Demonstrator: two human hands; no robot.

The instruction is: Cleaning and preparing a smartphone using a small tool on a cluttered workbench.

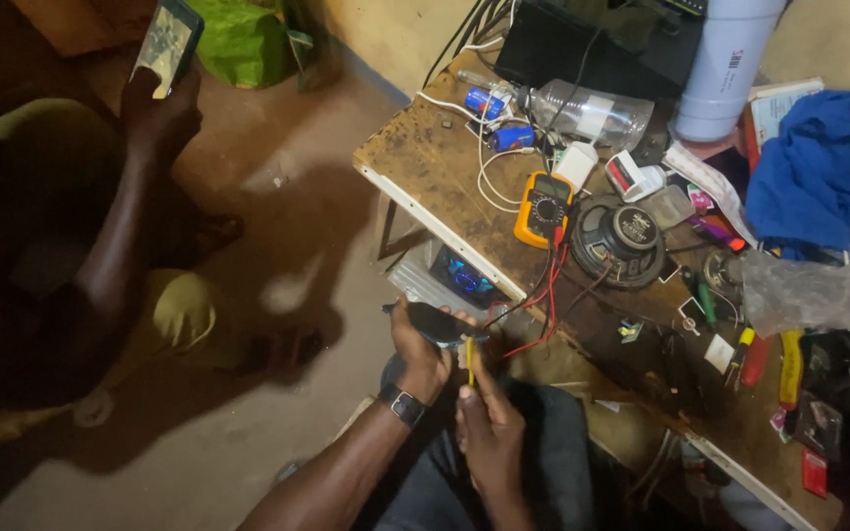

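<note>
Left hand (420,354) is closed around a small dark device (437,323), held flat above the person's lap, just off the near edge of the workbench (425,167). A wristwatch (404,404) sits on that wrist. Right hand (489,428) pinches a thin yellow-handled screwdriver (468,359), shaft upright, tip meeting the underside of the device.

On the bench: a yellow multimeter (541,208), its red and black leads (543,295) trailing over the edge toward the device. Just beside the meter lies a loudspeaker driver (625,239). Further back, a clear plastic bottle (582,113) on its side, and a blue cloth (814,172) at the right end. A white cylinder (725,64) stands at the rear.

Another person sits at left on the floor, one hand (157,113) raised and gripping a phone (167,44).
</note>
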